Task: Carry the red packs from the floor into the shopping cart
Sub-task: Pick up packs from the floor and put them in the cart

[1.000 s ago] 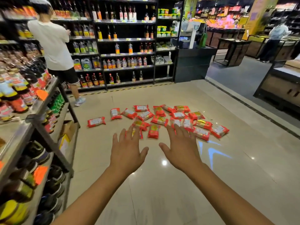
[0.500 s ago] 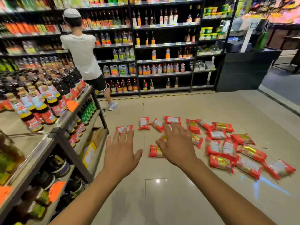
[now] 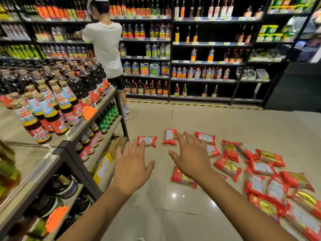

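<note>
Both hands reaching, holding nothing
Left hand (image 3: 132, 168) and right hand (image 3: 191, 158) spread flat, poised to scoop red packs (image 3: 227, 166) strewn on floor (image 3: 156, 206), centre to near right; cart unseen.

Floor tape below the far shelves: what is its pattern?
The floor tape has yellow and black stripes; head view.

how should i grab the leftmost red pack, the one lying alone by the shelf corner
Probably pinch the leftmost red pack across its short width, from above on the near side, with the left hand. It lies flat, a long edge facing you, with bare floor around it.
</note>
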Demonstrator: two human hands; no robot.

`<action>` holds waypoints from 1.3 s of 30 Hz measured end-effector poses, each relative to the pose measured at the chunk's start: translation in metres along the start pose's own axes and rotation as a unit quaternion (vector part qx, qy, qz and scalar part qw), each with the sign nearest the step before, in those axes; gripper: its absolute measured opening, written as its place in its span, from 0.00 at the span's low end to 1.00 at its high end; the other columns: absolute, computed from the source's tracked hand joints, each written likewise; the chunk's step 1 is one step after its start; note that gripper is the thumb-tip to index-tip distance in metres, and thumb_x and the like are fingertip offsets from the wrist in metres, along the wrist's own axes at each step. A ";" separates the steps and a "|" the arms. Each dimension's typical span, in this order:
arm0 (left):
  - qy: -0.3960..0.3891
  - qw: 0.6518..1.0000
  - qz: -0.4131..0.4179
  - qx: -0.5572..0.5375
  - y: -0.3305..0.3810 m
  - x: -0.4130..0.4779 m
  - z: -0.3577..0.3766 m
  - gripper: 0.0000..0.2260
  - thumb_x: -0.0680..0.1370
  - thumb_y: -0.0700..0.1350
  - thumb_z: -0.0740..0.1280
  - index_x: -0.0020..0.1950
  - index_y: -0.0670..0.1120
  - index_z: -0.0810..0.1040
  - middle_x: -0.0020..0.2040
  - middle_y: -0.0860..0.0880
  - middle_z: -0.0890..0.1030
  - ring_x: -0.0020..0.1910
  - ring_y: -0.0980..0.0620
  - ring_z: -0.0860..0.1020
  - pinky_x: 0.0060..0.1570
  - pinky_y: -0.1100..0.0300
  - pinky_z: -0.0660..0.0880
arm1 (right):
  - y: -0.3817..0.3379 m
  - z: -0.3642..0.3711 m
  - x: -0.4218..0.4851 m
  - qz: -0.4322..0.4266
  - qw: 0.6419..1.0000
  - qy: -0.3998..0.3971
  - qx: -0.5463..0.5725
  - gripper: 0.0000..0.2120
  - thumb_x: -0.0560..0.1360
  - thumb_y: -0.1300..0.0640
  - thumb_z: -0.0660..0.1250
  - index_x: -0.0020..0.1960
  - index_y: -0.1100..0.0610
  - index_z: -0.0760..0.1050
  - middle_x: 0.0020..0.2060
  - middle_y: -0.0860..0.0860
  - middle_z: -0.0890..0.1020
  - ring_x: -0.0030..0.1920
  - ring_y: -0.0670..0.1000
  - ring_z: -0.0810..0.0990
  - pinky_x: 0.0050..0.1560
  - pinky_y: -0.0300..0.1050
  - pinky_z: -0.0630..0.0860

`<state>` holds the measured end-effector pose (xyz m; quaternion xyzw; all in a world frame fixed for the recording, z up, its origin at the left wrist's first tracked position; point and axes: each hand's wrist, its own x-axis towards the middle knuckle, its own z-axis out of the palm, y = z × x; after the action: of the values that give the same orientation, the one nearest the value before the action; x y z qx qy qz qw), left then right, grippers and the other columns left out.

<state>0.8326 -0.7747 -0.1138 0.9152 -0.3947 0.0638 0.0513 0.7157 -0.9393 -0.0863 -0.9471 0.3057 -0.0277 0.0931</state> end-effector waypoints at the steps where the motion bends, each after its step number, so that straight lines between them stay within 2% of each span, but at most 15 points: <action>1: 0.001 1.000 0.003 -0.008 -0.007 0.020 0.007 0.38 0.75 0.66 0.52 0.77 0.44 0.72 0.75 0.40 0.73 0.74 0.38 0.71 0.72 0.36 0.66 | -0.002 0.002 0.020 0.002 1.000 -0.004 -0.008 0.34 0.83 0.36 0.55 0.84 0.48 0.49 0.83 0.55 0.55 0.82 0.57 0.53 0.79 0.60 0.50; 4: -0.005 1.000 0.020 -0.019 -0.027 0.081 0.021 0.35 0.73 0.64 0.56 0.70 0.43 0.78 0.68 0.39 0.80 0.66 0.36 0.78 0.64 0.34 0.74 | -0.011 0.005 0.081 0.010 1.000 -0.005 -0.029 0.33 0.83 0.37 0.55 0.83 0.49 0.51 0.82 0.55 0.58 0.81 0.57 0.55 0.79 0.61 0.52; 6: 0.002 0.999 0.037 -0.029 -0.043 0.122 0.026 0.33 0.73 0.63 0.58 0.68 0.42 0.80 0.65 0.38 0.81 0.63 0.35 0.80 0.61 0.33 0.76 | -0.020 0.004 0.123 0.015 0.999 -0.001 -0.039 0.33 0.83 0.37 0.55 0.83 0.49 0.52 0.82 0.54 0.59 0.81 0.57 0.56 0.79 0.61 0.52; 10: 0.003 0.999 0.037 -0.035 -0.077 0.196 0.038 0.33 0.73 0.62 0.60 0.69 0.40 0.79 0.67 0.38 0.80 0.64 0.34 0.80 0.62 0.32 0.74 | -0.038 0.008 0.198 0.026 0.999 -0.006 -0.041 0.34 0.83 0.37 0.54 0.84 0.49 0.51 0.83 0.55 0.56 0.82 0.57 0.55 0.79 0.62 0.53; 14: -0.021 0.999 0.031 -0.022 -0.098 0.254 0.050 0.33 0.75 0.61 0.70 0.74 0.42 0.75 0.72 0.39 0.76 0.70 0.35 0.75 0.66 0.35 0.71 | -0.039 0.018 0.251 0.038 0.998 -0.016 -0.037 0.33 0.84 0.37 0.54 0.83 0.49 0.52 0.82 0.55 0.58 0.81 0.57 0.56 0.79 0.62 0.54; 16: -0.025 0.999 0.024 -0.025 -0.104 0.278 0.058 0.34 0.77 0.61 0.69 0.77 0.43 0.71 0.76 0.39 0.73 0.73 0.35 0.72 0.70 0.34 0.68 | -0.035 0.022 0.276 0.044 0.998 -0.020 -0.037 0.33 0.84 0.37 0.54 0.83 0.50 0.53 0.82 0.55 0.59 0.81 0.57 0.57 0.79 0.62 0.54; 20: -0.044 0.998 0.030 -0.011 -0.104 0.328 0.074 0.35 0.82 0.62 0.60 0.84 0.46 0.58 0.83 0.42 0.60 0.81 0.38 0.60 0.78 0.38 0.57 | -0.019 0.030 0.327 0.053 0.998 -0.032 -0.032 0.33 0.84 0.37 0.54 0.83 0.50 0.51 0.82 0.55 0.57 0.82 0.58 0.56 0.79 0.62 0.53; 25: -0.055 0.998 0.028 -0.015 -0.099 0.398 0.101 0.35 0.81 0.62 0.63 0.82 0.44 0.63 0.81 0.40 0.64 0.79 0.37 0.64 0.77 0.37 0.60 | 0.006 0.043 0.407 0.060 0.998 -0.033 -0.010 0.34 0.83 0.38 0.55 0.84 0.50 0.51 0.83 0.56 0.56 0.82 0.58 0.55 0.79 0.61 0.54; 31: -0.093 0.995 0.016 0.003 -0.095 0.497 0.125 0.35 0.82 0.63 0.59 0.84 0.46 0.56 0.84 0.42 0.58 0.82 0.39 0.58 0.79 0.41 0.55 | 0.038 0.055 0.512 0.063 0.996 -0.059 0.014 0.33 0.84 0.39 0.55 0.83 0.51 0.51 0.82 0.57 0.58 0.81 0.59 0.56 0.78 0.60 0.54; 35: -0.108 0.994 -0.003 0.007 -0.088 0.553 0.144 0.35 0.83 0.63 0.59 0.84 0.46 0.55 0.84 0.42 0.58 0.82 0.40 0.58 0.79 0.43 0.56 | 0.061 0.064 0.571 0.060 0.995 -0.074 0.017 0.33 0.84 0.39 0.56 0.83 0.52 0.53 0.81 0.56 0.61 0.80 0.59 0.59 0.77 0.59 0.56; 39: -0.130 0.991 -0.018 -0.003 -0.088 0.591 0.170 0.35 0.82 0.62 0.61 0.83 0.44 0.59 0.82 0.41 0.62 0.80 0.39 0.62 0.76 0.42 0.58 | 0.083 0.082 0.615 0.075 0.993 -0.084 0.024 0.33 0.83 0.39 0.57 0.82 0.53 0.54 0.79 0.56 0.64 0.78 0.58 0.62 0.75 0.58 0.58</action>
<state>1.3117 -1.1623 -0.1928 0.9225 -0.3815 -0.0582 0.0032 1.1759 -1.3522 -0.1852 -0.9179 0.3665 0.0520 0.1432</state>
